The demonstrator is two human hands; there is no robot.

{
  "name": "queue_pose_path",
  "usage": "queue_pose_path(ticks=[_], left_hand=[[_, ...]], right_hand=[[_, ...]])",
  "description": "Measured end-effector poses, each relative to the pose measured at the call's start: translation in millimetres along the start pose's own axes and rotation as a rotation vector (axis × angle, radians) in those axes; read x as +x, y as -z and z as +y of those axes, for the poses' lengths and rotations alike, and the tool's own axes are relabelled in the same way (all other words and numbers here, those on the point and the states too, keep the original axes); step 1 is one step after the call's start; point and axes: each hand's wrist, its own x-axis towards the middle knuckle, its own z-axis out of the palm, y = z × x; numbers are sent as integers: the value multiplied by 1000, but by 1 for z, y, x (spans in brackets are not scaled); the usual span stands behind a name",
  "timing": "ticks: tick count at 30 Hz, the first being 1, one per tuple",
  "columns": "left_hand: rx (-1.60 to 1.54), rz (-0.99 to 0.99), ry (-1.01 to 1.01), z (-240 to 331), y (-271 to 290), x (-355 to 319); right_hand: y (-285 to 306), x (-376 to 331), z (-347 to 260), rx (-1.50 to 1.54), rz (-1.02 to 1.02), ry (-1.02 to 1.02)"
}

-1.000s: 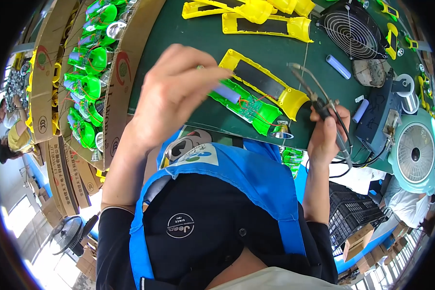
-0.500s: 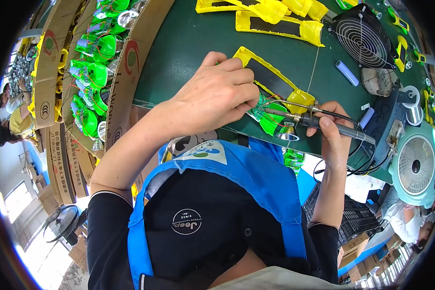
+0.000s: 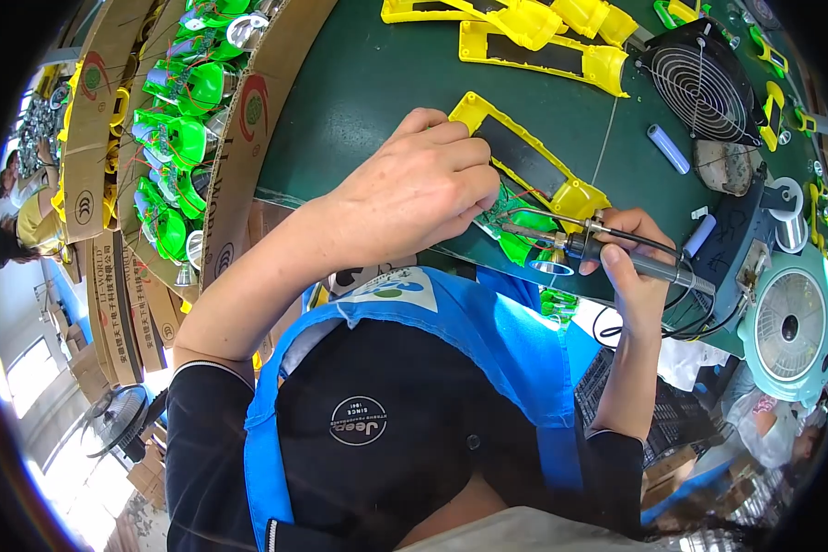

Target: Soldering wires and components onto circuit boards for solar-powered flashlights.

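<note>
Your right hand (image 3: 637, 253) has its fingers wrapped round the slim grey-and-black handle of a soldering iron (image 3: 658, 267), whose thin metal tip points left to the small green circuit board (image 3: 499, 210), though you cannot tell here whether they touch. That board sits in the bright green plastic lamp shell (image 3: 513, 247) at the near edge of the dark green tabletop (image 3: 359, 101), with a shiny silver reflector cup (image 3: 550, 268) at the shell's right end. Your left hand (image 3: 419, 189) covers the shell's left part, its fingers bent and bunched together; what they pinch, if anything, is hidden. Just beyond the shell lies a long yellow plastic casing (image 3: 581, 197) with a rectangular opening. Farther right are a loose lilac cylindrical battery (image 3: 668, 149) and a square black fan with a round wire guard (image 3: 704, 87).
</note>
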Motion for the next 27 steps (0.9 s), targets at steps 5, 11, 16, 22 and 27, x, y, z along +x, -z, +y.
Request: queue_pose_path(ticks=[5, 11, 16, 22, 27], left_hand=[[5, 7, -8, 0, -1, 1], [17, -4, -5, 0, 0, 0], [1, -2, -2, 1, 0, 4], [-211, 32, 57, -9, 14, 12], [264, -5, 81, -24, 6, 45]], right_hand=[[6, -3, 7, -69, -48, 89], [13, -13, 21, 43, 110, 200], [15, -18, 32, 106, 273, 245], [12, -19, 46, 238, 367, 322], [19, -17, 50, 330, 423, 369]])
